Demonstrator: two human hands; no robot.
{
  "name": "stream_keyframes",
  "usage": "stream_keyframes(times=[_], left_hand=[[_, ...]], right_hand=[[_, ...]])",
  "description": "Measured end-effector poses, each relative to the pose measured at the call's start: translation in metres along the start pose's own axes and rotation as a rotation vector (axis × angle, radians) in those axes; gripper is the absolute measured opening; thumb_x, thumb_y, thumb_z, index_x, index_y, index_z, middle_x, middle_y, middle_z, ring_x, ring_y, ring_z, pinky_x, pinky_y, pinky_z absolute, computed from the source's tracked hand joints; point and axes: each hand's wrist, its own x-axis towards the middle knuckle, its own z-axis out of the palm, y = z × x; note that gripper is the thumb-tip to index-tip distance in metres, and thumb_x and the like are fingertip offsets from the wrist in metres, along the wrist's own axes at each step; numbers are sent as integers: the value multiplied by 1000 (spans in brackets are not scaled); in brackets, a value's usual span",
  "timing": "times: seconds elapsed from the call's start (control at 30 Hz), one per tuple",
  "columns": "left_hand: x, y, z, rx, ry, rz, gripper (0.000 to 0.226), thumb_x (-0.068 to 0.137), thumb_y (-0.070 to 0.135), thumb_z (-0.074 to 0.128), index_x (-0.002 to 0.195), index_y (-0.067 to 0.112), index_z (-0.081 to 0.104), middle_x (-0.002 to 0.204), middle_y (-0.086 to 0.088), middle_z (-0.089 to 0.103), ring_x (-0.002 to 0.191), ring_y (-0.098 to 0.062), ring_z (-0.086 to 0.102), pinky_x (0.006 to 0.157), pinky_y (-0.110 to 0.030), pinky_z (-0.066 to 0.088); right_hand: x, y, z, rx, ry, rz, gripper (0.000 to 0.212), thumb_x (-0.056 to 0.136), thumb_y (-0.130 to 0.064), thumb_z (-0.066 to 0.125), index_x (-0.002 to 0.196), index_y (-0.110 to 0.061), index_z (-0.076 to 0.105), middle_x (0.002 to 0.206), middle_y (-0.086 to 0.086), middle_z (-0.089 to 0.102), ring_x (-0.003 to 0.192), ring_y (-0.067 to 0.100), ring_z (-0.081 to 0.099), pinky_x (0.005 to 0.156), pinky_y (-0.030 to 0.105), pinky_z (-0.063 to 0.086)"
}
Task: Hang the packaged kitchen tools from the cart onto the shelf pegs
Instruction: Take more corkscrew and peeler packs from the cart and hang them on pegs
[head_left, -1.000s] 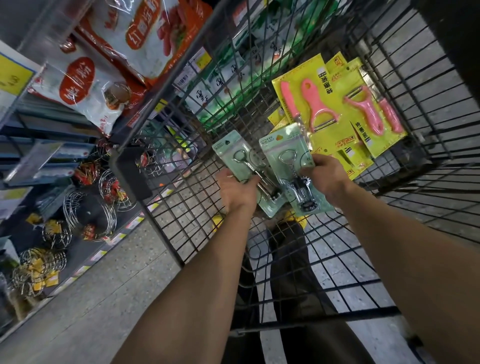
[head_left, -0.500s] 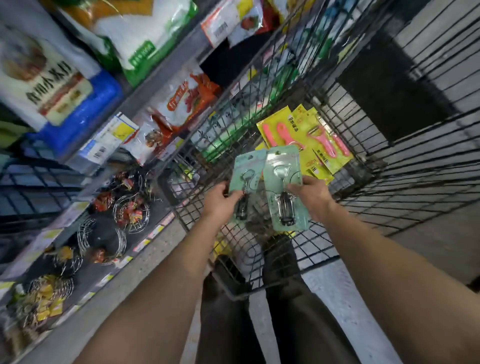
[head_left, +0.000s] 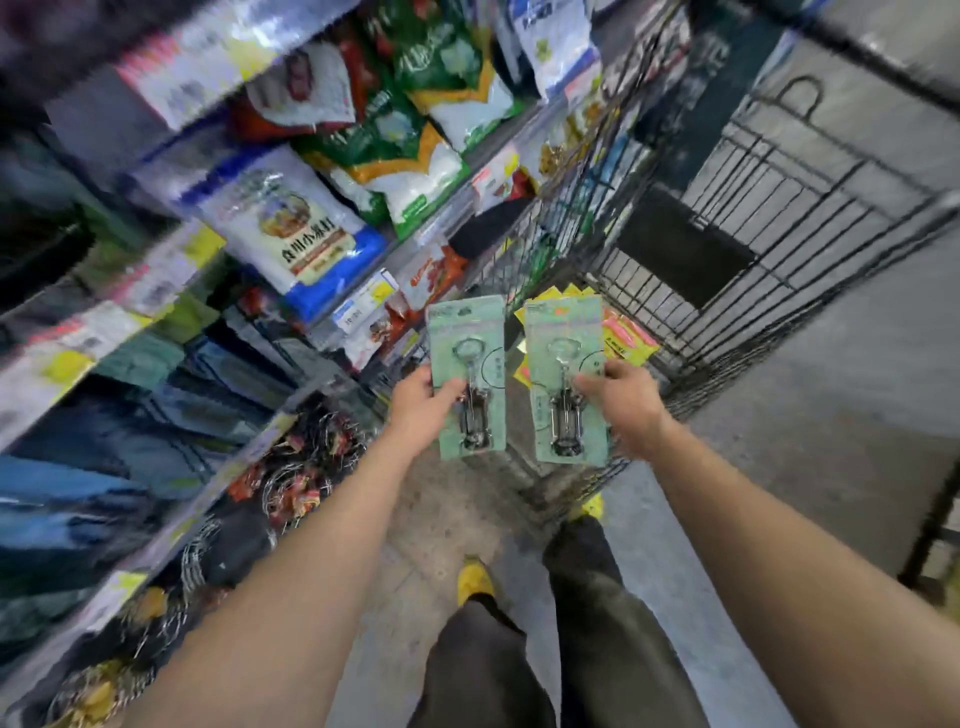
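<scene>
I am holding two green carded packs, one per hand, both upright and lifted in front of the cart. The left hand is pinching the left pack at its left edge, thumb on the front approx. at mid height. The right hand is pinching the right pack at its right edge in the same way. The two packs are near each other but not touching. Each one is carrying a metal tool under clear plastic, so I am judging it bottom-heavy: the card is thin and probably bending, the blister is slippery. Better to grip the card edge near the tool, w/ the top hole free for the peg. Yellow packs are lying in the cart behind. The shelf on the left is blurred; I cannot see any peg.
</scene>
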Motion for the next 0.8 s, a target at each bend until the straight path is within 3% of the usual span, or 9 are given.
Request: stream_keyframes(times=[0.07, 0.2, 0.3, 0.4, 0.5, 0.63, 0.73, 0.8], left_hand=[[-25, -4, -23, -33, -16, 15, 23, 98, 19, 69, 121, 15, 70, 107, -2, 74, 76, 2, 66, 69, -22, 53], [-73, -16, -69, -81, 13, 61, 29, 97, 20, 70, 126, 14, 69, 114, 0, 74, 97, -15, 71, 76, -24, 54], [-112, -28, -101, -111, 52, 79, 34, 97, 22, 71, 129, 11, 68, 120, -2, 74, 103, -19, 72, 92, -37, 58], [-151, -50, -127, -101, 102, 57, 35, 95, 31, 72, 128, 19, 68, 117, 1, 75, 102, -17, 72, 96, -45, 58], [-197, -75, -149, -99, 177, 61, 38, 95, 34, 72, 130, 18, 67, 118, 2, 74, 99, -13, 72, 91, -37, 58], [-274, -106, -169, -236, 298, 61, 30, 97, 29, 70, 126, 22, 65, 113, 6, 71, 96, -7, 67, 83, -24, 52], [-333, -135, -184, -284, 389, 42, 29, 96, 28, 72, 124, 22, 68, 118, 3, 72, 107, -17, 68, 100, -36, 53], [-375, -153, -198, -302, 443, 36, 26, 97, 23, 72, 122, 19, 68, 116, 1, 72, 107, -18, 67, 94, -31, 54]], right_hand=[[-32, 1, 14, 4, 15, -33, 13, 88, -6, 74, 82, -18, 71, 82, -1, 74, 71, 16, 70, 64, 27, 57], [-90, -3, 37, -59, -24, -115, 4, 86, -14, 77, 85, -17, 75, 84, -1, 77, 83, 26, 72, 78, 43, 62], [-131, -10, 51, -85, -82, -190, 9, 91, -13, 72, 93, -21, 74, 90, -5, 76, 83, 16, 71, 78, 33, 59], [-163, -10, 63, -101, -143, -251, 15, 93, -15, 71, 105, -22, 75, 101, -5, 77, 93, 15, 72, 84, 34, 58], [-195, -2, 80, -133, -215, -300, 13, 94, -13, 69, 95, -25, 75, 94, -9, 77, 83, 9, 72, 68, 24, 58], [-246, 18, 107, -166, -302, -385, 13, 93, -6, 69, 103, -13, 73, 92, -5, 75, 81, 7, 70, 62, 13, 57], [-282, 39, 131, -199, -375, -385, 11, 91, -8, 71, 100, -12, 75, 92, -3, 78, 85, 12, 74, 82, 33, 62], [-307, 50, 152, -237, -423, -395, 16, 89, -11, 73, 105, -9, 75, 99, 2, 78, 95, 21, 74, 91, 44, 59]])
